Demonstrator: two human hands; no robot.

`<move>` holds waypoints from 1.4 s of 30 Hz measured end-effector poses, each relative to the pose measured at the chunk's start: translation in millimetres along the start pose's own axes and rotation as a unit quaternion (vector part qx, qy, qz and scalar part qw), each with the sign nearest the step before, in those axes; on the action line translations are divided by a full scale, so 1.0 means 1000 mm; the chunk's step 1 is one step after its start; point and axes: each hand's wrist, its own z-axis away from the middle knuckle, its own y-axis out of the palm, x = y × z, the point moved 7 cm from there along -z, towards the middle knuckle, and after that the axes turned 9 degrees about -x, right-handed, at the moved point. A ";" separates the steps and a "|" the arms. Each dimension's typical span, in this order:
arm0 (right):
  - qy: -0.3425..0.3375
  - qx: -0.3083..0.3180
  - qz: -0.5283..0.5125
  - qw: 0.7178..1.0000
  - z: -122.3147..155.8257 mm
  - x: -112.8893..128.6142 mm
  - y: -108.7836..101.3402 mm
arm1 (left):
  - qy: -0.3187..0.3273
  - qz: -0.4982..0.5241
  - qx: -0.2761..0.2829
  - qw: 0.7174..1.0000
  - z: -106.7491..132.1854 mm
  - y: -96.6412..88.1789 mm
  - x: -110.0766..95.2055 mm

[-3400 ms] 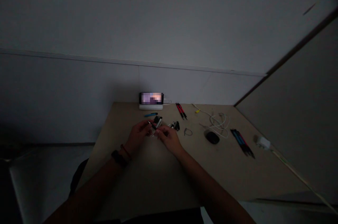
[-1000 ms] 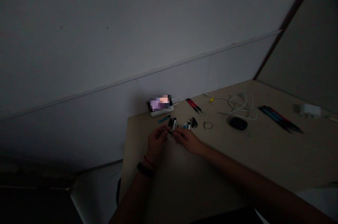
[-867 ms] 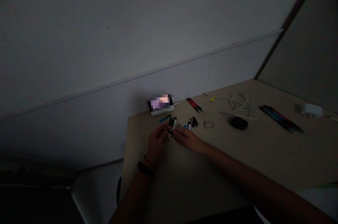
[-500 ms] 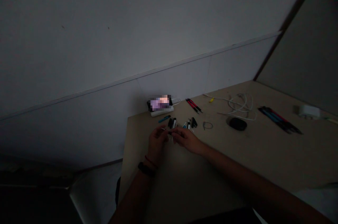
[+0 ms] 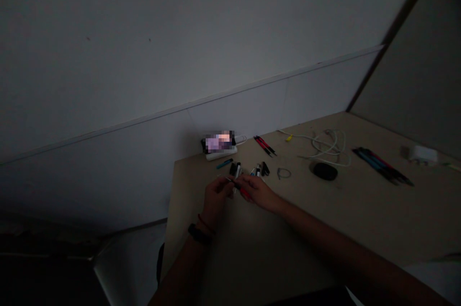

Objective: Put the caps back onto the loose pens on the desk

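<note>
Near the left end of the table, my left hand [image 5: 217, 192] is closed in a pinch on a thin pale rod that looks like a pen refill [image 5: 228, 179]. Facing it, my right hand [image 5: 257, 191] grips a red pen barrel [image 5: 246, 193] with a dark front end, which points at the left fingertips. The two hands nearly touch, and dim light hides exactly how rod and barrel meet. Just beyond the fingers lie pen parts: black pieces [image 5: 265, 168] and white tubes [image 5: 238, 168]. A blue pen piece [image 5: 224, 163] rests behind my left hand.
A lit phone [image 5: 218, 142] leans on a white block [image 5: 221, 153] by the wall. Red-black pens [image 5: 265, 146], a small cable loop [image 5: 284, 173], a white cable [image 5: 329, 152], a dark oval case [image 5: 324, 171], more pens [image 5: 382, 165] and a white adapter [image 5: 423, 154] lie rightward.
The red barrel now shows below my right fingers, where only a dark piece was visible before. My right hand has turned slightly; both hands stay close together in the same place.
</note>
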 end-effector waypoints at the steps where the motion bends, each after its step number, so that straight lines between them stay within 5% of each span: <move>1: 0.007 -0.003 -0.006 1.000 0.000 -0.002 0.000 | 0.006 -0.002 -0.004 1.000 0.001 0.000 -0.002; 9: -0.057 -0.065 0.073 0.994 0.000 0.007 -0.008 | 0.005 0.020 -0.110 0.994 -0.007 -0.019 0.001; 22: -0.097 0.001 0.107 0.989 0.005 0.018 -0.002 | 0.012 -0.015 -0.059 0.998 -0.009 -0.019 -0.003; 29: 0.005 0.122 -0.068 0.990 0.009 0.006 0.013 | 0.024 0.003 0.033 0.999 -0.003 -0.009 -0.011; 37: 0.128 0.243 -0.253 0.928 0.024 0.002 0.028 | 0.002 0.062 0.109 0.992 0.006 -0.002 -0.012; 42: 0.138 0.191 -0.258 0.937 0.018 -0.004 0.024 | 0.000 0.088 0.060 0.994 0.001 -0.002 -0.008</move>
